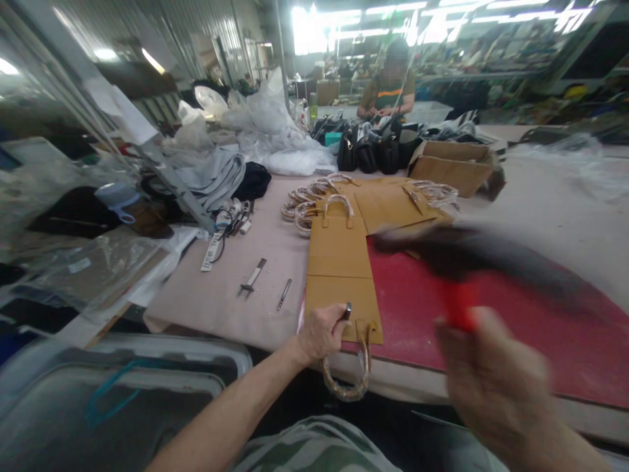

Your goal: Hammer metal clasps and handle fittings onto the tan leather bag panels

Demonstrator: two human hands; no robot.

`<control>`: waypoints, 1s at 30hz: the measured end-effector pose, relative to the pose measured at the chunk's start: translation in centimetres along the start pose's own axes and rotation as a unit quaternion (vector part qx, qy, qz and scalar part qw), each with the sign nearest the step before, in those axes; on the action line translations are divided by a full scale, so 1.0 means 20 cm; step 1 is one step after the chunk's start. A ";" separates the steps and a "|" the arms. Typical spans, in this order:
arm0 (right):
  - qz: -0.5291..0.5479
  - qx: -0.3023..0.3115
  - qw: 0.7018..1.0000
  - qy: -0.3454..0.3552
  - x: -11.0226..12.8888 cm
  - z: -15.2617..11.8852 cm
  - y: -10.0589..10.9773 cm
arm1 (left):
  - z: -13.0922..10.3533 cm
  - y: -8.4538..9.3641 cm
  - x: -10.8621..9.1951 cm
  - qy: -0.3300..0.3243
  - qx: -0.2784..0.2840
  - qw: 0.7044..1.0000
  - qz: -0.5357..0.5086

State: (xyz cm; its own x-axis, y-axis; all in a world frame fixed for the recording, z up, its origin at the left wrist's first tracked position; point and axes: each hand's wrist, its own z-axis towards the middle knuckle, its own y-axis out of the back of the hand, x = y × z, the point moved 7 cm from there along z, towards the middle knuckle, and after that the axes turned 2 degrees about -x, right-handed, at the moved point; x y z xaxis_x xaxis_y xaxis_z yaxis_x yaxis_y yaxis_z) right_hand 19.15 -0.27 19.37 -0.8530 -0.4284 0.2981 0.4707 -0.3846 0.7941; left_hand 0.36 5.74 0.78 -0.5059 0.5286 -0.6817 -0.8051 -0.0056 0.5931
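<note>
A tan leather bag panel (339, 252) with a wrapped handle at each end lies at the table's front edge, partly on a red mat (413, 295). My left hand (322, 333) is closed around a short metal punch (348, 311), which stands on the panel's near part beside the lower handle (346, 393). That handle hangs over the edge. Raised at the right, my right hand (496, 373) grips a hammer (459, 301) by its red handle; hand and hammer are blurred by motion. The hammer's dark head is above the red mat.
More tan panels (388, 203) with wrapped handles lie behind. A caliper (253, 276) and a metal rod (284, 294) rest at the left. Black bags (388, 147), a cardboard box (457, 167) and plastic wrap (265, 124) are farther back. A person (390, 92) is across the table.
</note>
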 end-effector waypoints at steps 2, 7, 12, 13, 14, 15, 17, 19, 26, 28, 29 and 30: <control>-0.029 0.054 0.994 0.089 0.02 -0.06 -0.12 | 0.00 -0.01 0.00 0.000 0.005 1.000 0.007; -0.030 0.072 0.996 0.033 -0.07 -0.07 -0.17 | 0.00 0.00 -0.01 -0.008 -0.003 1.000 0.014; 0.051 0.101 0.987 -0.111 -0.19 -0.08 -0.25 | 0.01 0.02 -0.02 -0.001 -0.001 1.000 -0.003; 0.067 0.122 0.980 -0.141 -0.24 -0.11 -0.30 | 0.01 0.02 -0.02 0.002 0.001 1.000 -0.008; 0.084 0.142 0.971 -0.173 -0.31 -0.14 -0.35 | 0.01 0.02 -0.02 0.004 0.001 1.000 -0.012; 0.099 0.156 0.961 -0.205 -0.39 -0.18 -0.41 | 0.01 0.02 -0.02 0.005 0.000 1.000 -0.014; 0.104 0.173 0.944 -0.261 -0.55 -0.25 -0.49 | 0.01 0.02 -0.02 0.003 -0.003 1.000 -0.012; 0.041 0.186 0.937 -0.293 -0.69 -0.31 -0.53 | 0.01 0.02 -0.02 0.003 -0.003 1.000 -0.010; -0.103 0.074 0.990 -0.066 -0.46 -0.22 -0.55 | 0.01 0.04 -0.03 0.023 0.012 1.000 -0.016; -0.020 0.083 0.996 -0.011 -0.31 -0.22 -0.65 | 0.01 0.03 -0.03 0.029 0.023 0.999 -0.020; 0.011 0.100 0.995 0.005 -0.25 -0.22 -0.71 | 0.01 0.02 -0.03 0.038 0.025 0.999 -0.026; 0.027 0.118 0.993 0.013 -0.20 -0.24 -0.76 | 0.01 0.01 -0.02 0.056 0.022 0.997 -0.040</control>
State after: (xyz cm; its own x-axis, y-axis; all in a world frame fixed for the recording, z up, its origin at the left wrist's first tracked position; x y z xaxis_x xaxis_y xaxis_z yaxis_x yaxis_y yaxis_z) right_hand 16.43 3.40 3.55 -0.8206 -0.4653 0.3320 0.4469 -0.1601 0.8802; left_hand 0.35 5.70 1.25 -0.4733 0.4283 -0.7698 -0.8315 0.0713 0.5509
